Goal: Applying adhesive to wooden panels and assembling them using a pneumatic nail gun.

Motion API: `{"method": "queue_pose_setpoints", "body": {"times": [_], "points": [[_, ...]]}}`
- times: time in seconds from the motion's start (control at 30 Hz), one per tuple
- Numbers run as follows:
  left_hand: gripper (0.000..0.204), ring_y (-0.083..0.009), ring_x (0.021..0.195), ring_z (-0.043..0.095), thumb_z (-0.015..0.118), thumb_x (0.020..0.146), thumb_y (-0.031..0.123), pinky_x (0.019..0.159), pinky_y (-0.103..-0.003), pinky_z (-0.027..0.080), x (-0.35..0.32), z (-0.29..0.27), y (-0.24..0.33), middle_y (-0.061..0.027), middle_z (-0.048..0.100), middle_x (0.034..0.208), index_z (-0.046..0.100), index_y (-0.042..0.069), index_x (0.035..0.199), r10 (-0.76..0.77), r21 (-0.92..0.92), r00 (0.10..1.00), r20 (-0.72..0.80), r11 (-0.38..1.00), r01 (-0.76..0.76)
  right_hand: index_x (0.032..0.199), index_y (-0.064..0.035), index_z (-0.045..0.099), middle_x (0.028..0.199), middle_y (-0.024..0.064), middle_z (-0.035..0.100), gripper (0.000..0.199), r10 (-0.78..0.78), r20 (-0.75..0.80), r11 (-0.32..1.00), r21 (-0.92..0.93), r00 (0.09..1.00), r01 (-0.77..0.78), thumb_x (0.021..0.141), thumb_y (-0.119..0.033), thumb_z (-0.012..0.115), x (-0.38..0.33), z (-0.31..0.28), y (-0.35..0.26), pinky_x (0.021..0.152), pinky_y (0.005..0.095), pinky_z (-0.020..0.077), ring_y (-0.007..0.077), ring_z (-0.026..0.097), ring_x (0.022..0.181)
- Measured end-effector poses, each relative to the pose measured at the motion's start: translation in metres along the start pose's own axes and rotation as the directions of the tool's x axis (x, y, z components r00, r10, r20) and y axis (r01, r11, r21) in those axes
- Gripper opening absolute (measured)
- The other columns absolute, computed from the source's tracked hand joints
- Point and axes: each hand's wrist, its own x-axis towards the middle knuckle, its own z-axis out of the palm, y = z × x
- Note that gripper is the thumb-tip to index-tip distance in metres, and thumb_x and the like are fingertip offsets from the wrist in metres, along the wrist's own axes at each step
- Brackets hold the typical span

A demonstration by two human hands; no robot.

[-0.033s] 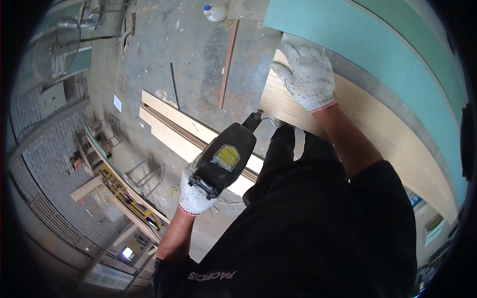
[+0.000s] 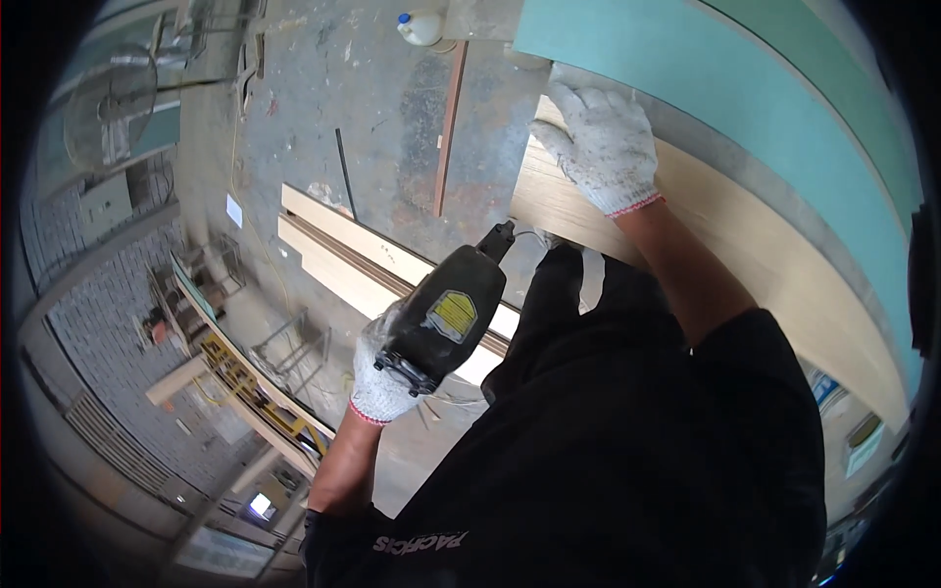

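My left hand (image 2: 374, 377), in a white knit glove with a red cuff, grips a black nail gun (image 2: 443, 323) with a yellow label. The gun's body hides most of those fingers. Its narrow nose (image 2: 498, 238) points at the near left corner of a light wood board (image 2: 549, 201); I cannot tell whether they touch. On the board's left end lies my gloved right hand (image 2: 606, 152), open, fingers stretched toward the far edge and thumb apart. Grime marks the back of this glove.
Pale green panels (image 2: 676, 59) lie beyond the board. Light wood strips (image 2: 343, 245) run across the floor at left, near a thin dark bar (image 2: 346, 174) and a brown strip (image 2: 451, 127). A white jug (image 2: 421, 27) stands farther off. A yellow frame (image 2: 260, 392) is lower left.
The view has shifted very slightly. The nail gun's nose appears marginally lower and farther left of the board's corner; both hands keep their holds.
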Motion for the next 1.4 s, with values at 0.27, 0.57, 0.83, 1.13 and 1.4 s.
{"method": "queue_pose_setpoints", "body": {"times": [0.27,0.57,0.83,1.13,1.4], "points": [[0.057,-0.0367,0.091,0.07,0.082,0.07,0.021,0.08,-0.039,0.058,0.048,-0.065,0.027,-0.0194,0.071,0.105,0.065,0.004,0.122,0.356,0.397,0.883,0.306,0.795,-0.458,0.112,-0.0154,0.068,0.105,0.0074,0.066,0.03,-0.138,-0.016,0.981,-0.139,0.99,0.134,0.091,-0.036,0.063,-0.014,-0.009,-0.009,0.102,0.0485,0.0425,0.0284,0.061,0.103],[0.042,-0.0233,0.132,0.053,0.053,0.099,0.012,0.109,-0.039,0.046,0.144,-0.123,0.001,-0.0139,0.054,0.144,0.049,0.005,0.14,0.269,0.197,0.673,0.689,0.824,-0.531,0.09,-0.0187,0.064,0.088,0.003,0.062,0.012,0.211,-0.243,0.888,-0.356,0.947,-0.289,0.091,-0.029,0.059,-0.065,0.016,-0.056,0.082,0.0428,0.046,0.0229,0.061,0.088],[0.051,-0.0231,0.115,0.064,0.07,0.085,0.002,0.102,-0.036,0.049,0.15,-0.115,0.033,-0.0124,0.065,0.129,0.054,0.001,0.133,0.477,0.043,0.478,0.737,0.673,-0.738,0.096,-0.0164,0.07,0.093,0.0062,0.066,0.023,0.637,-0.461,0.657,-0.093,0.617,-0.748,0.094,-0.037,0.061,-0.093,0.034,-0.096,0.08,0.0451,0.0485,0.0274,0.064,0.093],[0.036,-0.02,0.104,0.068,0.068,0.09,0.006,0.093,-0.035,0.052,0.158,-0.106,0.036,-0.0118,0.07,0.118,0.062,0.0,0.125,0.542,0.104,0.421,0.727,0.52,-0.848,0.103,-0.0172,0.07,0.097,0.0065,0.066,0.02,0.626,-0.557,0.647,-0.018,0.545,-0.762,0.094,-0.032,0.061,-0.103,0.046,-0.098,0.082,0.0453,0.0489,0.0266,0.065,0.098],[0.037,-0.0191,0.104,0.066,0.07,0.088,0.006,0.094,-0.035,0.051,0.162,-0.097,0.04,-0.0098,0.07,0.116,0.063,0.002,0.124,0.508,0.097,0.427,0.748,0.553,-0.828,0.103,-0.0169,0.069,0.094,0.0068,0.065,0.018,0.612,-0.591,0.636,-0.025,0.525,-0.771,0.095,-0.031,0.061,-0.1,0.05,-0.099,0.082,0.0438,0.0486,0.027,0.065,0.095]]}}
